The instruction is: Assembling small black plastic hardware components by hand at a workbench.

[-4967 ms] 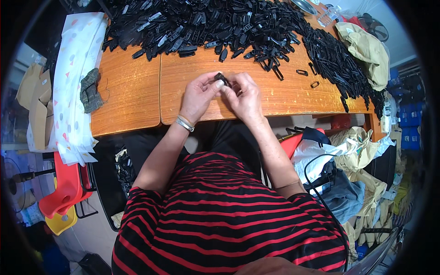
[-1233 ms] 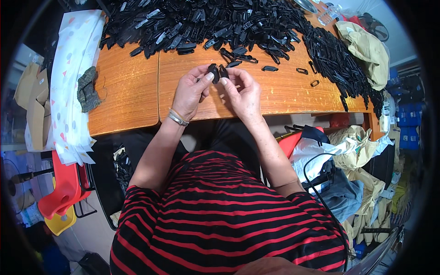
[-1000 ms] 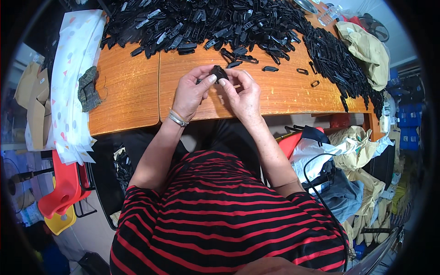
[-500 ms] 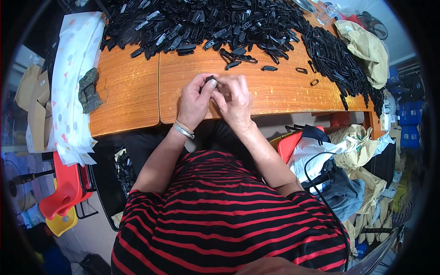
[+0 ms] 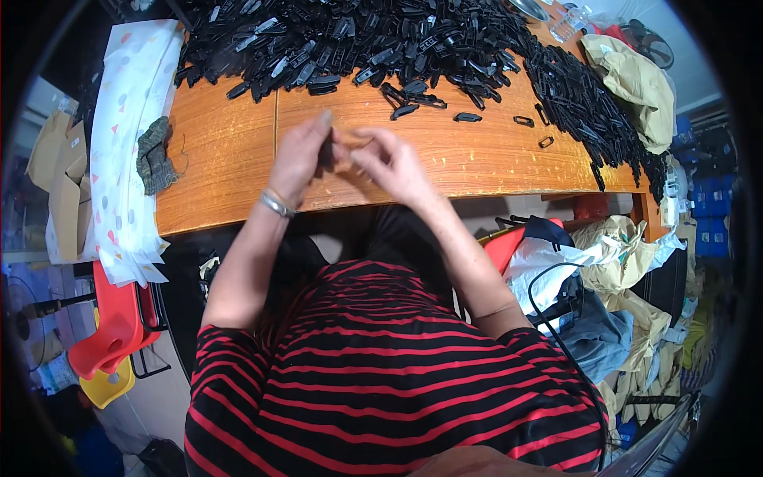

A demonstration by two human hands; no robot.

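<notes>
Above the near edge of the wooden table, my left hand (image 5: 297, 161) is smeared by motion, its thumb raised. A small dark piece (image 5: 326, 154), seemingly black plastic, shows blurred against its curled fingers. Close by on the right, my right hand (image 5: 391, 165) has thumb and forefinger apart, with nothing visible between them; its other fingers are bent. The fingertips of both hands are near each other, and I cannot tell if they touch. Beyond them lies a big heap of black plastic clip-like parts (image 5: 342, 44), with several loose ones (image 5: 413, 99) at its front.
At the right lies a second pile of narrow black frame-like parts (image 5: 576, 99), with single frames (image 5: 523, 122) beside it. A patterned white sheet (image 5: 127, 119) and a dark knitted cloth (image 5: 153, 155) lie left. A beige sack (image 5: 632, 87) stands far right; red chairs (image 5: 107, 338) flank me.
My left hand has moved left and tilted, away from the pinch it shared with my right hand around a small black piece. My right hand has shifted slightly left.
</notes>
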